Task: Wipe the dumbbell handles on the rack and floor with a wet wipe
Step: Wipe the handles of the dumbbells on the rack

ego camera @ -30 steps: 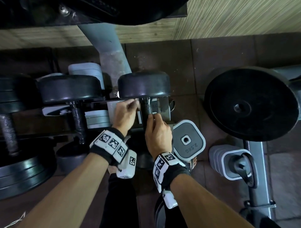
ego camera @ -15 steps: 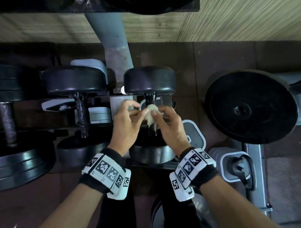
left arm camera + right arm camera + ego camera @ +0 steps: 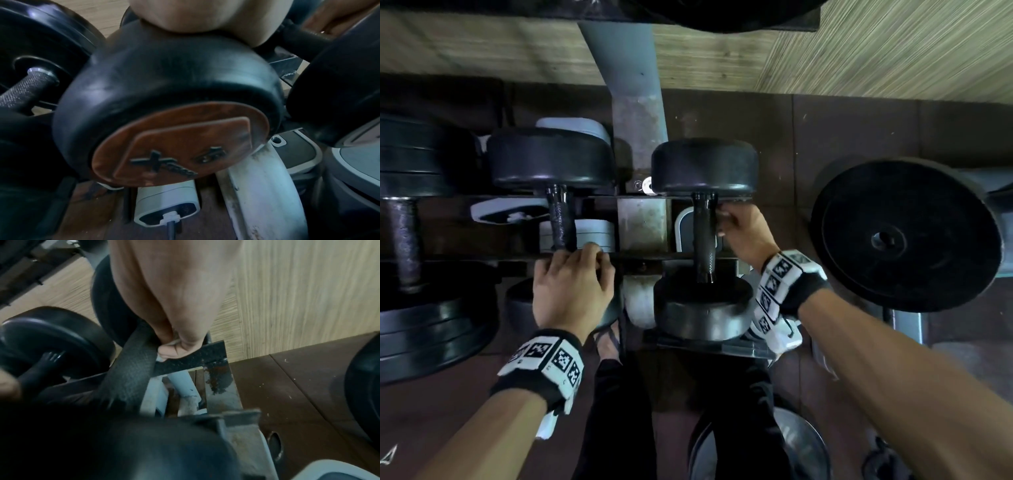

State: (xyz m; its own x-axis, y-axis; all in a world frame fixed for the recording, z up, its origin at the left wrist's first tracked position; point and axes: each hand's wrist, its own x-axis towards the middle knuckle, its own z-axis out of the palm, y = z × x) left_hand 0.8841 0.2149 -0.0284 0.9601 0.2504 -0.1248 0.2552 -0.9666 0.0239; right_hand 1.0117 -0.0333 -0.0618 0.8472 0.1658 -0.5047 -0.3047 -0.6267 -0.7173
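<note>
While the right hand [image 3: 743,233] curls beside the upper end of a knurled black handle [image 3: 703,236], a sliver of white wipe [image 3: 173,342] shows pinched between its fingers and pressed to the handle's right side. That handle joins two smooth, rounded black rubber heads of a dumbbell [image 3: 705,164] lying across the flat, dark rails of the rack [image 3: 647,256]. The left hand [image 3: 571,287] bends its fingers over the front rail at the lower end of a second handle [image 3: 561,222], rough and speckled; whether it grips the rail or the handle cannot be told. Its near head [image 3: 164,97] fills the left wrist view, with a worn reddish round cap bearing a raised emblem. A grey, rust-flecked post [image 3: 637,120] rises between the two dumbbells. Left of them sits a stack of black plates [image 3: 424,329] with a coarse metal bar [image 3: 402,240]; to the right leans a big round plate [image 3: 904,236]. Brown floor tiles [image 3: 859,130] meet a pale, streaked wood-grain wall [image 3: 893,44].
</note>
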